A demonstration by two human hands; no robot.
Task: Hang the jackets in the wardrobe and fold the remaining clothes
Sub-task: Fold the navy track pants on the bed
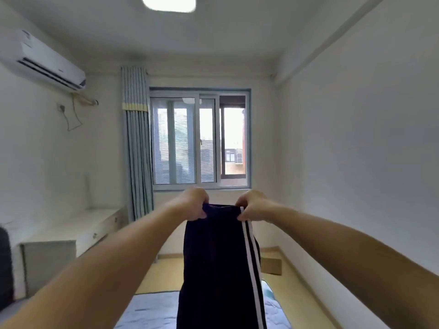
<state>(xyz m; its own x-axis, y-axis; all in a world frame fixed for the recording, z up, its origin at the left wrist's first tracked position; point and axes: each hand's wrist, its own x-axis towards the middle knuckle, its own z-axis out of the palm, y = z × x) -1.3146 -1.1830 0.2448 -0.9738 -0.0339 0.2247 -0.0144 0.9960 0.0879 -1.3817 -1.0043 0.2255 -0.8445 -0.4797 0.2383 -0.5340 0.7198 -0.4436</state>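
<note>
Dark navy trousers [213, 262] with two white side stripes hang straight down in front of me, held up at arm's length. My left hand [193, 204] grips the left end of the top edge. My right hand [253, 205] pinches the right end, beside the stripes. The lower part of the trousers runs out of the bottom of the view, above a bed with a light blue cover [152, 309].
A white desk with drawers [78, 231] stands along the left wall under an air conditioner [45, 61]. A window [199, 138] with a blue curtain [137, 143] is straight ahead. A cardboard piece [272, 265] lies on the wooden floor by the right wall.
</note>
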